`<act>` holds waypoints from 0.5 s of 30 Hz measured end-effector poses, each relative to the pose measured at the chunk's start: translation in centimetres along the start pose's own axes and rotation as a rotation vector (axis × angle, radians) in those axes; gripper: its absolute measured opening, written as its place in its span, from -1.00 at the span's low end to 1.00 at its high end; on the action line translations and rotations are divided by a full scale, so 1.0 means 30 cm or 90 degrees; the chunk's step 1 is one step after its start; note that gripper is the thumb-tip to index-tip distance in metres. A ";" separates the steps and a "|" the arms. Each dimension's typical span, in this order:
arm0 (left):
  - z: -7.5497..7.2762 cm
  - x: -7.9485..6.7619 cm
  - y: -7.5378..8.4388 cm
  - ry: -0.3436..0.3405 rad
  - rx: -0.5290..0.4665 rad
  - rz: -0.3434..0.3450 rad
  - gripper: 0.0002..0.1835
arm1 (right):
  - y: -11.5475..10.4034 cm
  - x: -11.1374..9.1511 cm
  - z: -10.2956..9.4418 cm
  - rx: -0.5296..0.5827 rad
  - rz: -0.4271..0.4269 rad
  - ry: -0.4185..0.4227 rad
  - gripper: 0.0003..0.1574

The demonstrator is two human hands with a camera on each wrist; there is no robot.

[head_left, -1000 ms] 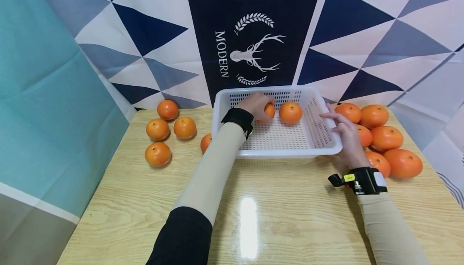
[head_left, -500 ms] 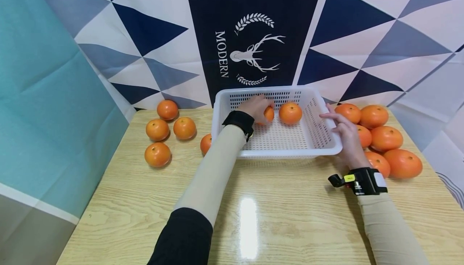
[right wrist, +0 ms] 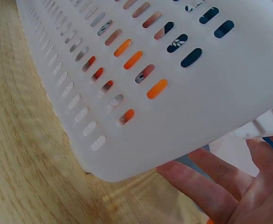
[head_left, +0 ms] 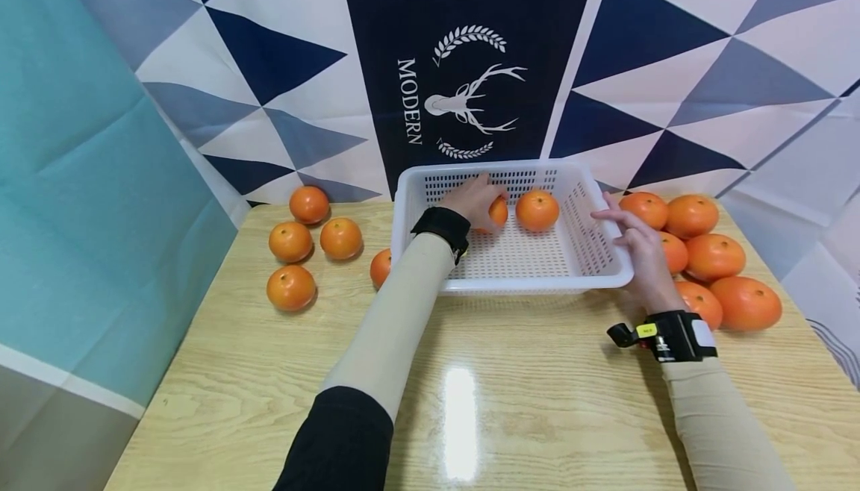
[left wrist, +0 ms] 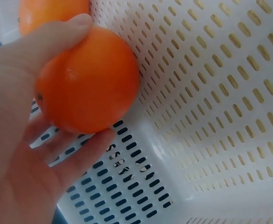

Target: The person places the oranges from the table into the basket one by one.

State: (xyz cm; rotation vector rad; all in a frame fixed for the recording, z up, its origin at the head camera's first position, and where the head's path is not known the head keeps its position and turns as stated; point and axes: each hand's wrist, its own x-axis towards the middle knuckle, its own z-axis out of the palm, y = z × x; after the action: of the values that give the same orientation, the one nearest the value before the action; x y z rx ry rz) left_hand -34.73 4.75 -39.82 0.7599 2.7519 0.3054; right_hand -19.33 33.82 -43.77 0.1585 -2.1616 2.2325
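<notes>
Inside the white plastic basket (head_left: 537, 260), my left hand (head_left: 472, 202) grips an orange (left wrist: 92, 79), thumb on one side and fingers curled on the other. In the left wrist view the held fruit is smooth and round, close to the perforated back wall. A second orange (head_left: 537, 210) lies in the basket just right of it. My right hand (head_left: 638, 252) rests at the basket's right end with relaxed fingers against the rim. The right wrist view shows its fingertips (right wrist: 174, 175) right at the basket's edge, with nothing in the palm.
Several oranges (head_left: 291, 287) lie on the wooden table (head_left: 537, 401) left of the basket, one orange (head_left: 381, 267) close to its left wall. Several more oranges (head_left: 746, 303) are clustered at the right, beside my right hand. A patterned cloth (head_left: 282, 66) hangs behind the table.
</notes>
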 end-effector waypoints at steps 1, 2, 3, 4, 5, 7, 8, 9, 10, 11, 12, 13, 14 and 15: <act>-0.008 -0.013 0.007 -0.003 0.005 0.002 -0.29 | 0.001 -0.001 -0.001 -0.012 0.000 0.004 -0.21; -0.015 -0.023 0.012 -0.004 0.010 0.004 -0.28 | 0.001 -0.002 0.000 -0.019 -0.003 0.008 -0.21; -0.015 -0.022 0.012 -0.004 0.010 0.004 -0.28 | 0.002 -0.002 0.000 -0.025 -0.006 0.011 -0.22; -0.009 -0.009 0.008 -0.002 0.012 0.001 -0.27 | 0.002 -0.003 0.000 -0.030 -0.007 0.013 -0.22; -0.007 -0.004 0.006 -0.003 0.011 0.001 -0.28 | 0.003 -0.003 0.000 -0.025 -0.008 0.012 -0.22; -0.004 0.008 -0.001 -0.004 0.013 0.001 -0.29 | 0.004 -0.002 0.002 0.000 -0.009 0.003 -0.23; 0.009 0.029 -0.012 -0.003 0.013 -0.001 -0.29 | 0.004 0.000 0.004 0.004 -0.012 0.004 -0.22; 0.014 0.037 -0.018 -0.001 0.013 0.001 -0.30 | 0.005 0.002 0.005 0.007 -0.016 0.006 -0.22; 0.021 0.047 -0.026 0.002 0.016 0.004 -0.30 | 0.006 0.003 0.007 0.011 -0.018 0.007 -0.22; 0.014 0.036 -0.024 -0.002 0.018 0.009 -0.31 | 0.007 0.004 0.009 0.019 -0.022 0.009 -0.22; 0.012 0.035 -0.024 -0.003 0.019 0.012 -0.31 | 0.009 0.006 0.011 0.022 -0.026 0.012 -0.22; 0.008 0.028 -0.022 -0.001 0.019 0.017 -0.30 | 0.010 0.006 0.013 0.022 -0.030 0.017 -0.22; 0.003 0.019 -0.018 0.001 0.019 0.021 -0.30 | 0.012 0.007 0.014 0.021 -0.033 0.022 -0.22; -0.007 0.006 -0.015 0.002 0.012 0.027 -0.31 | 0.012 0.007 0.016 0.030 -0.033 0.023 -0.23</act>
State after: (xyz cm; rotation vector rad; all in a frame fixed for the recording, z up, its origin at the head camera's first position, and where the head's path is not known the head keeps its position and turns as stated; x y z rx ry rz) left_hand -35.15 4.45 -39.79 0.8235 2.7480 0.2892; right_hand -19.55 33.32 -44.08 0.1728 -2.0642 2.2410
